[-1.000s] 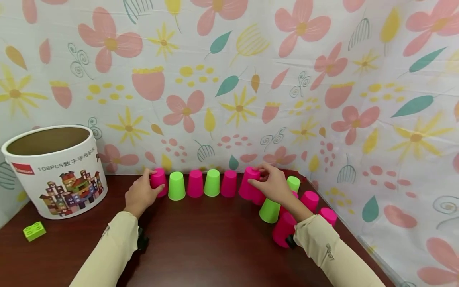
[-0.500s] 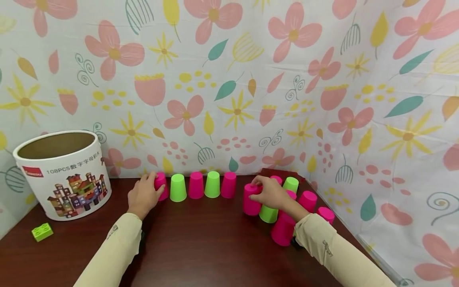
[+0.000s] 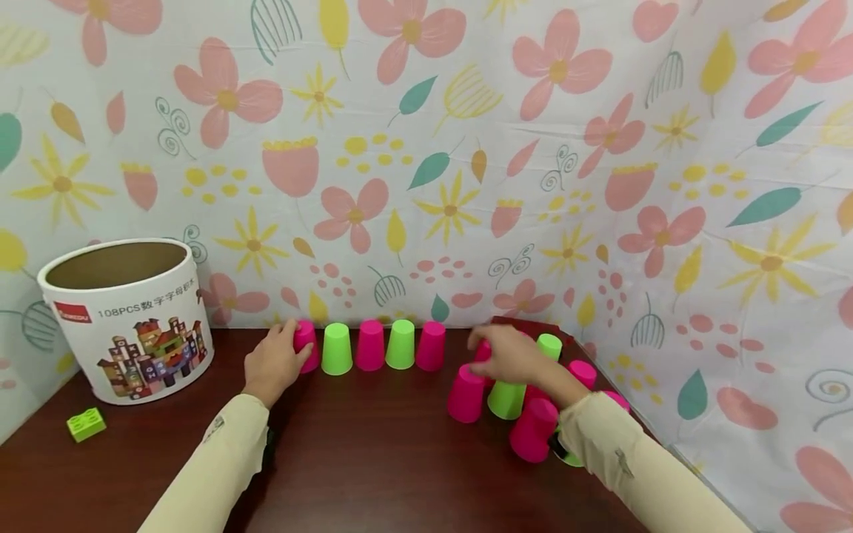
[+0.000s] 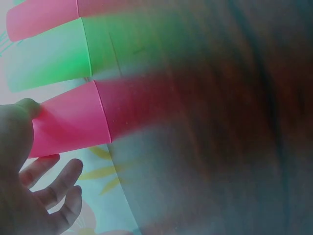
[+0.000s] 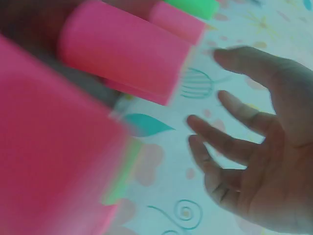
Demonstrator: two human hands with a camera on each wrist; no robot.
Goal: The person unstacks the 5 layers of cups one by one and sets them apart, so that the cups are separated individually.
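Note:
A row of upside-down cups in pink and green stands along the table's back. At its left end my left hand (image 3: 272,364) holds a pink cup (image 3: 306,346), thumb on one side and index finger on the other in the left wrist view, where the other fingers are off the cup. Beside it stand a green cup (image 3: 337,349), then more pink and green ones. My right hand (image 3: 516,361) hovers over the right-hand cluster, its fingers apart and holding nothing in the right wrist view. Just below it stands a pink cup (image 3: 466,396), beside a green cup (image 3: 507,400).
More cups, such as a pink cup (image 3: 534,431), stand at the right, partly hidden by the right arm. A large white bucket (image 3: 133,326) and a green block (image 3: 87,425) are at the left. A flowered curtain (image 3: 426,163) closes off the back and right side.
My right hand has carried a pink cup from the row's right end toward me, set it down in front of the cluster and let go. My left hand keeps hold of its cup.

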